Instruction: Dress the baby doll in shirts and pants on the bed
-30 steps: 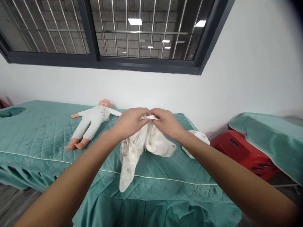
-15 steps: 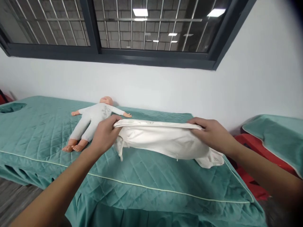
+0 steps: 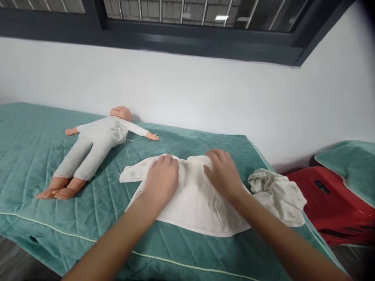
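Note:
A white baby shirt (image 3: 190, 199) with a faint print on its sleeve lies spread on the green quilted bed. My left hand (image 3: 164, 177) rests at the shirt's neck edge, fingers curled down together on the cloth. On the other side of the neck, my right hand (image 3: 224, 171) is open, thumb apart from the slightly blurred fingers, over or touching the cloth. Left of the shirt, a baby doll (image 3: 101, 134) in a pale cloth body lies on its back, arms spread. A crumpled white printed cloth (image 3: 278, 195) lies by my right forearm.
The green quilted bed cover (image 3: 164, 246) runs along the white wall (image 3: 175, 97) under a dark window frame (image 3: 175, 43). Beyond the bed's right edge stands a red plastic object (image 3: 331, 203) with a green cover (image 3: 351, 160) partly over it.
The shirt, stretched between both hands above the bed, now lies spread on it. My hands have come closer together, the right one loosened. The view has tilted down, and the crumpled cloth is visible.

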`<action>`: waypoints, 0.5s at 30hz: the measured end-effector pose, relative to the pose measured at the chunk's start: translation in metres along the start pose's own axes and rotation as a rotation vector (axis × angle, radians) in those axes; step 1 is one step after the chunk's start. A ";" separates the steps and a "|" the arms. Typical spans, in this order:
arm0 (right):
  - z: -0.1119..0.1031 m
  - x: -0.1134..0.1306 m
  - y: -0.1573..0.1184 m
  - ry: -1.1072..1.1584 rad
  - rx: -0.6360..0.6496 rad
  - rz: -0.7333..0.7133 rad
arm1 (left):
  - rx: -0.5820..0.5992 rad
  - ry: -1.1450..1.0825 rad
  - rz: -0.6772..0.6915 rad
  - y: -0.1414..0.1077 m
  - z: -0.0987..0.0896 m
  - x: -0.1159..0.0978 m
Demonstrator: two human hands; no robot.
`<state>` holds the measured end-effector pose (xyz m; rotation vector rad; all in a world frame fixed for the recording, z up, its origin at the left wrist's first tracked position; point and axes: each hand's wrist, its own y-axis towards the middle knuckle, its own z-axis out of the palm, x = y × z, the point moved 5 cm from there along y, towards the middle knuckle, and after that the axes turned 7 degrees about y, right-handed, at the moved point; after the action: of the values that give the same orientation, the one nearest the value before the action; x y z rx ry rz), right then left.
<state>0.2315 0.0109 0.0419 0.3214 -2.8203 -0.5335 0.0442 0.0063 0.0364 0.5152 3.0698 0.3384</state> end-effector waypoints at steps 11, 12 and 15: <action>0.083 0.005 -0.020 0.224 0.052 0.364 | 0.071 -0.103 -0.126 0.026 0.077 -0.007; 0.084 0.001 -0.018 0.207 0.055 0.380 | 0.080 -0.090 -0.126 0.028 0.075 -0.008; 0.087 0.002 -0.017 0.157 0.096 0.374 | 0.120 -0.111 -0.166 0.029 0.072 -0.016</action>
<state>0.2078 0.0234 -0.0428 -0.1427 -2.6638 -0.2790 0.0724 0.0428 -0.0286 0.2680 3.0099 0.1178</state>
